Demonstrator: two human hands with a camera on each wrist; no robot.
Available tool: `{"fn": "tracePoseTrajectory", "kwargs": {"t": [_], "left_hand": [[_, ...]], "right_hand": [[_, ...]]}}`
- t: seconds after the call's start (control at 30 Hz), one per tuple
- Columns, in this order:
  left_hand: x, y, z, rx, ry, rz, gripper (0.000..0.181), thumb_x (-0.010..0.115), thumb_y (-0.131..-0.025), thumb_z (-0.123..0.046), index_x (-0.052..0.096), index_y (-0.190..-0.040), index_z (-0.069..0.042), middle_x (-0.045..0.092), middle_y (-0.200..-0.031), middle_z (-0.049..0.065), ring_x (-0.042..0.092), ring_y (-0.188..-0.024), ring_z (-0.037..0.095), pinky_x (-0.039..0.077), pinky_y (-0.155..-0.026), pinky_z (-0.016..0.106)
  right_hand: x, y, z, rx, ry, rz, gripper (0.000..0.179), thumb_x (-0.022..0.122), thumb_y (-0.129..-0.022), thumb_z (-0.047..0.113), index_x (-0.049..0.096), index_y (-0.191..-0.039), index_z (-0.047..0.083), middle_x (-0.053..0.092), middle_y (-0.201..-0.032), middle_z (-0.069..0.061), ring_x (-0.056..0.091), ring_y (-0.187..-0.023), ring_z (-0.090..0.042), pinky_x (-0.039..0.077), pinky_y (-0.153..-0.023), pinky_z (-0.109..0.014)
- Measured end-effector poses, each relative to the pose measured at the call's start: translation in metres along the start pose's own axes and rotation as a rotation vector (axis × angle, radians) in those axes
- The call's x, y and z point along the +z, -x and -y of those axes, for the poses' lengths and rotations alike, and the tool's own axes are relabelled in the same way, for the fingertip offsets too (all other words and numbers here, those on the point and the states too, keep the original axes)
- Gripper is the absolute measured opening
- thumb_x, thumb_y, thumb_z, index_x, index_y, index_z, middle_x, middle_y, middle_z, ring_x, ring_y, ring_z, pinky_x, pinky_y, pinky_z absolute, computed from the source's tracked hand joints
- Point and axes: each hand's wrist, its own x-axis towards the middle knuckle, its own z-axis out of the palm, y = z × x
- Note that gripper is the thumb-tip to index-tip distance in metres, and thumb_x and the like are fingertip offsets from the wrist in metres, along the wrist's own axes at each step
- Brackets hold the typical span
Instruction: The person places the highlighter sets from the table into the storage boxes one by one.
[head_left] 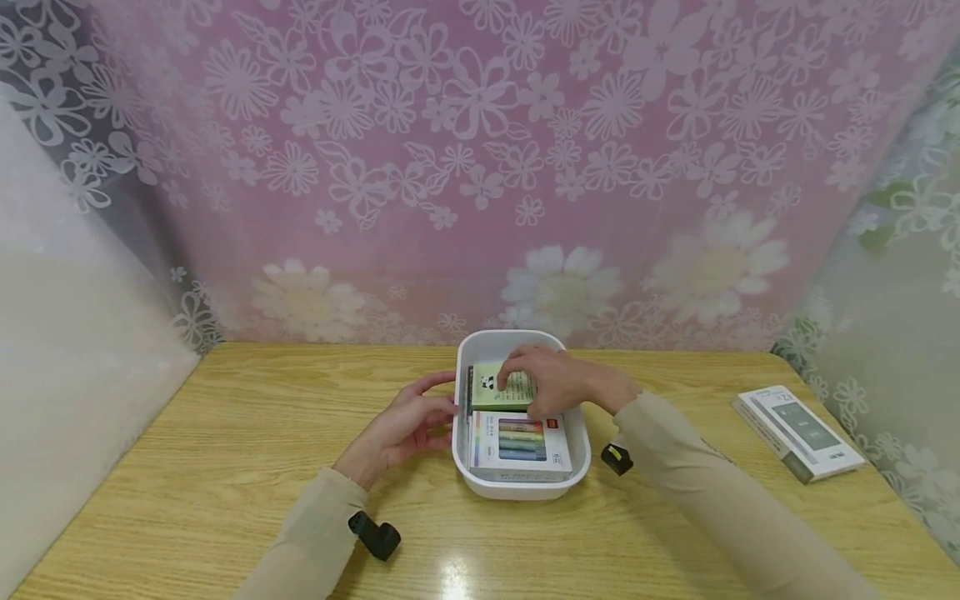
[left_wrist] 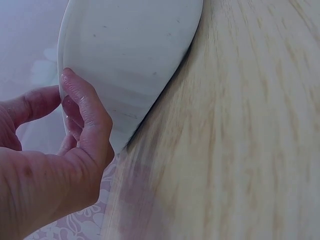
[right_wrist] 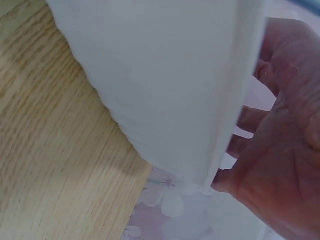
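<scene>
Head view: shows green box (head_left: 487, 392) and rainbow-windowed box (head_left: 520, 442) already inside white basin (head_left: 519, 490), with grey-and-white box (head_left: 801, 432) still outside, to basin's right on the surface (head_left: 225, 467); right hand (head_left: 553, 379) touching green box. Left wrist view: shows left hand (left_wrist: 72, 167) against basin's outer wall (left_wrist: 130, 55), grasping nothing. Right wrist view: right hand partly behind basin's rim (right_wrist: 248, 45); cannot tell if gripping.

Your left hand (left_wrist: 60, 167), 8 o'clock, touched the white tub (left_wrist: 140, 45) at 11; wood table (left_wrist: 240, 130) at 3, floral cloth (left_wrist: 84, 220) at 7.
</scene>
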Motion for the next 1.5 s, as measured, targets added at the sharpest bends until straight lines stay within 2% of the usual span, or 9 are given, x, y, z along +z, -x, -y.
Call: {"fn": "tracePoseTrajectory", "kwargs": {"t": [0.17,0.33,0.53,0.8,1.0,1.1,1.5], "left_hand": [[0.001,0.000,-0.001,-0.004,0.001,-0.002,0.063,0.060,-0.094,-0.004,0.040,-0.153,-0.016,0.067,-0.121,0.008,0.067,-0.092,0.013,0.057,-0.070,0.030],[0.000,0.000,0.000,-0.001,0.000,-0.008,0.063,0.060,-0.094,-0.004,0.041,-0.153,-0.016,0.068,-0.122,0.008,0.067,-0.091,0.013,0.057,-0.070,0.030],[0.000,0.001,0.000,-0.001,-0.007,-0.006,0.063,0.061,-0.093,-0.004,0.041,-0.153,-0.016,0.067,-0.124,0.010,0.067,-0.091,0.013,0.057,-0.070,0.029],[0.000,0.001,-0.002,-0.002,-0.014,-0.018,0.062,0.061,-0.094,-0.005,0.042,-0.152,-0.016,0.068,-0.123,0.009,0.066,-0.089,0.012,0.057,-0.069,0.028],[0.000,0.001,-0.001,-0.002,-0.021,-0.022,0.062,0.062,-0.093,-0.005,0.043,-0.151,-0.016,0.067,-0.127,0.011,0.066,-0.090,0.013,0.057,-0.069,0.029],[0.000,0.001,0.000,-0.003,-0.021,-0.020,0.062,0.061,-0.093,-0.005,0.042,-0.152,-0.016,0.066,-0.129,0.012,0.066,-0.091,0.014,0.057,-0.070,0.029],[0.001,0.003,-0.001,0.003,-0.016,-0.019,0.063,0.062,-0.093,-0.005,0.042,-0.152,-0.015,0.067,-0.127,0.012,0.067,-0.090,0.014,0.057,-0.068,0.028]], "right_hand": [[0.001,0.000,-0.001,-0.025,0.006,0.008,0.048,0.073,-0.075,0.004,0.072,-0.119,0.025,0.056,-0.146,-0.013,0.049,-0.136,-0.036,0.047,-0.092,-0.044],[0.000,0.001,-0.001,-0.065,0.056,-0.007,0.048,0.071,-0.075,0.004,0.075,-0.121,0.021,0.053,-0.149,-0.022,0.050,-0.138,-0.043,0.049,-0.096,-0.046],[0.001,0.006,-0.001,-0.102,0.073,-0.046,0.045,0.069,-0.081,0.010,0.074,-0.125,0.018,0.054,-0.147,-0.025,0.054,-0.134,-0.042,0.051,-0.100,-0.050],[-0.001,0.020,0.002,-0.046,0.132,-0.174,0.044,0.067,-0.091,0.026,0.069,-0.133,0.015,0.053,-0.150,-0.022,0.051,-0.138,-0.044,0.045,-0.109,-0.058],[0.001,0.037,0.006,0.004,0.222,-0.255,0.059,0.064,-0.094,0.048,0.058,-0.145,0.020,0.045,-0.158,-0.019,0.043,-0.144,-0.045,0.036,-0.113,-0.067],[0.005,0.045,0.005,0.025,0.258,-0.291,0.068,0.062,-0.093,0.059,0.053,-0.150,0.023,0.042,-0.161,-0.019,0.041,-0.146,-0.045,0.035,-0.114,-0.068],[0.020,0.065,0.001,0.094,0.312,-0.434,0.072,0.059,-0.091,0.066,0.053,-0.150,0.025,0.043,-0.160,-0.019,0.040,-0.146,-0.046,0.039,-0.108,-0.070]]}}
